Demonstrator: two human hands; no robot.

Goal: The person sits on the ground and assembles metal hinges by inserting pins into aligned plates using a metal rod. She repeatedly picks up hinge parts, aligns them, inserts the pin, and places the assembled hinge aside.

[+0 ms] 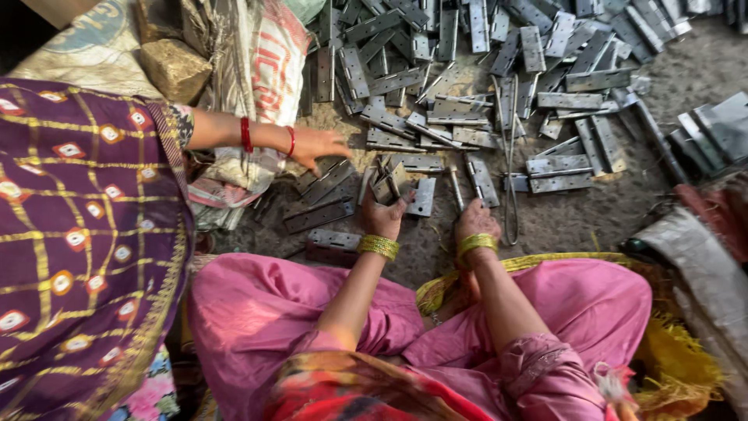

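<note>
- The person is sitting on the floor [600, 218], pink-clad legs spread toward 6 o'clock, both arms reaching up toward 12 o'clock.
- The left hand [382, 218] is closing around a small bunch of metal hinges [389, 183], thumb pressing against a grey hinge leaf [423, 196] that is sticking out at the hand's 2 o'clock.
- The right hand [475, 221] is resting knuckles-up on the floor, fingers curling under; whether it is gripping anything cannot be told. A thin metal pin [456, 189] is lying just beyond it at 11 o'clock.
- Gold bangles [379, 246] are sitting on both wrists.
- A large heap of loose hinges [483, 70] is spreading across the floor from 11 to 2 o'clock of the hands, with a long bent wire rod [510, 156] lying through it at 1 o'clock.
- A co-worker's hand [315, 146], wearing red bangles, is reaching in from 9 o'clock, fingers spreading open over the dark hinges [323, 204] near the left hand's 10 o'clock.
- The co-worker's purple patterned garment [78, 234] is filling the 8 o'clock side, and sacks [257, 70] are lying at 11 o'clock.
</note>
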